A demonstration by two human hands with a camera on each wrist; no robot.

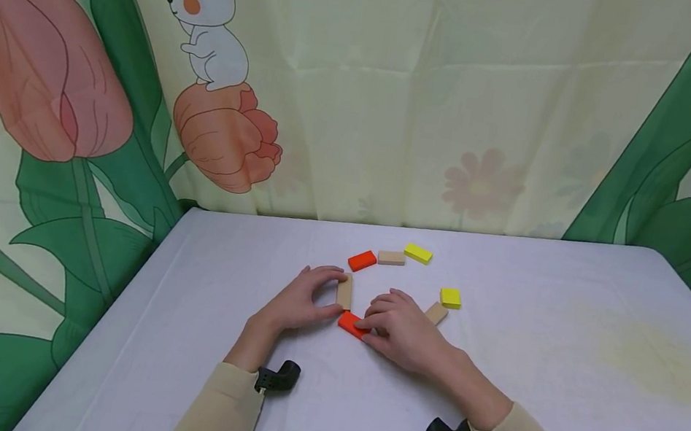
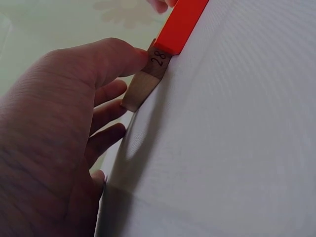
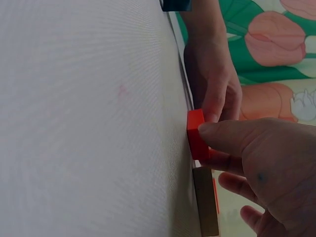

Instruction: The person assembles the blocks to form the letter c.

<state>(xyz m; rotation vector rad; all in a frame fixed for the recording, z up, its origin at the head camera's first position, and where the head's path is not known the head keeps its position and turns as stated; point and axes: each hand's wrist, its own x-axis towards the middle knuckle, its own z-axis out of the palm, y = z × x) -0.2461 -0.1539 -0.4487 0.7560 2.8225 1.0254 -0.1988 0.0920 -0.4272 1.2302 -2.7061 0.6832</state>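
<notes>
On the white table, my left hand [image 1: 300, 301] holds a plain wooden block [image 1: 344, 292] by its two ends, thumb at the near end and fingers at the far end. Handwriting that reads 28 marks the end of that wooden block [image 2: 143, 86] in the left wrist view. My right hand [image 1: 405, 334] pinches a red block [image 1: 349, 323] that lies at an angle at the wooden block's near end. The right wrist view shows the thumb against the red block [image 3: 196, 136]; the fingertips behind it are partly hidden.
Beyond the hands, another red block [image 1: 362, 260], a plain block [image 1: 391, 258] and a yellow block [image 1: 418, 254] lie in a curved row. Right of my right hand are a second plain block [image 1: 436, 312] and a yellow one [image 1: 450, 298]. A printed curtain [image 1: 362, 100] hangs behind the table.
</notes>
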